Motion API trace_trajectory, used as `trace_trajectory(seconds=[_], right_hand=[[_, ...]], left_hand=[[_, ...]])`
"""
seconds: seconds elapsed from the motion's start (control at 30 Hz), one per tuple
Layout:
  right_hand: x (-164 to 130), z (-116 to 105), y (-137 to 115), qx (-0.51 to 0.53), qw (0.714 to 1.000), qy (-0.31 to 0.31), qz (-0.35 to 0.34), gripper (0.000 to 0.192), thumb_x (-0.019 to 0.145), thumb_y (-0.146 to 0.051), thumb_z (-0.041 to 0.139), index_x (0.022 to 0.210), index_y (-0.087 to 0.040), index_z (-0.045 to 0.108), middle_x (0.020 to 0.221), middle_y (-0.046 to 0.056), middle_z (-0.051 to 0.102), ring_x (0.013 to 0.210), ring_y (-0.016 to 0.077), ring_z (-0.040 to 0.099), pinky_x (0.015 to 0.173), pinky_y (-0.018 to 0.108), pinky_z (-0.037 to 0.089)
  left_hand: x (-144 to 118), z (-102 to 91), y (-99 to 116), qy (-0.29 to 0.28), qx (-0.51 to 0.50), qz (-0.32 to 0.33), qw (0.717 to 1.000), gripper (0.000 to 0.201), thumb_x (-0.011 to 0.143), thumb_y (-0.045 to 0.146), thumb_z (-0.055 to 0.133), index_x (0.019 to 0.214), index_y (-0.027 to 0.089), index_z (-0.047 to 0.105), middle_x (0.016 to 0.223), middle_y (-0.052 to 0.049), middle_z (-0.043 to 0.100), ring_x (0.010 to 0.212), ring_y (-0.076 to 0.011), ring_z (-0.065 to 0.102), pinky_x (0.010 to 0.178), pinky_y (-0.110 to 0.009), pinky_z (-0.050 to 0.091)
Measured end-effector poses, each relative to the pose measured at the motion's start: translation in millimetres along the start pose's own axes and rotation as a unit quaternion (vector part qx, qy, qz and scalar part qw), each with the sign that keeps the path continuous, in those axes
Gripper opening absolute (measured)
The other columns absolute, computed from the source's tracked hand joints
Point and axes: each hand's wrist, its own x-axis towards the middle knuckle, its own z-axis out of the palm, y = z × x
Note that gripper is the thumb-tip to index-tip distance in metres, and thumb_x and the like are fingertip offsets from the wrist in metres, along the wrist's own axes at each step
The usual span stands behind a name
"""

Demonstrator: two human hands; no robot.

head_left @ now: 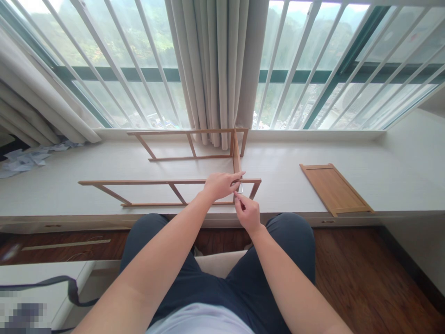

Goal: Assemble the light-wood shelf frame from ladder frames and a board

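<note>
A wooden frame [170, 182] stands on the white ledge, with two ladder-like sides joined near the right by a wooden crosspiece [237, 153]. My left hand [221, 186] is closed around the near side's top rail where it meets the crosspiece, its index finger stretched over the joint. Just below and right of it, my right hand [248, 211] is closed in a pinch on a thin bent metal hex key [241, 188]. The key's tip at the joint is hidden by my left fingers.
A flat wooden panel [335, 188] lies on the right of the ledge [274, 162]. Beige curtains [212, 65] hang behind the frame before barred windows. Crumpled white papers [26, 160] lie at the far left. A white surface with a dark strap [71, 287] is at lower left.
</note>
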Motion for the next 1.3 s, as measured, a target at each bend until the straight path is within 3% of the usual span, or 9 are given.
trace_trajectory(seconds=[1.07,1.3], right_hand=[[-0.9,-1.9,-2.0,-0.006,1.000,-0.007,0.009,0.037,0.099,-0.025,0.046,0.120,-0.014,0.075,0.096,0.013,0.078,0.069,0.0177,0.070,0.069,0.030,0.056],[-1.6,-1.5,-1.3,-0.018,1.000,-0.006,0.011,0.039,0.100,-0.026,0.044,0.124,-0.013,0.073,0.092,0.012,0.078,0.061,0.0156,0.065,0.065,0.028,0.054]], left_hand=[[-0.2,-2.3,0.6,-0.011,-0.003,-0.002,1.000,0.051,0.096,0.045,0.048,0.147,0.048,0.049,0.103,0.001,0.078,0.091,-0.0231,0.072,0.076,-0.030,0.047],[0.1,-2.1,0.5,-0.012,0.000,-0.002,1.000,0.050,0.097,0.046,0.047,0.147,0.048,0.048,0.102,0.001,0.078,0.091,-0.0230,0.072,0.075,-0.030,0.047]])
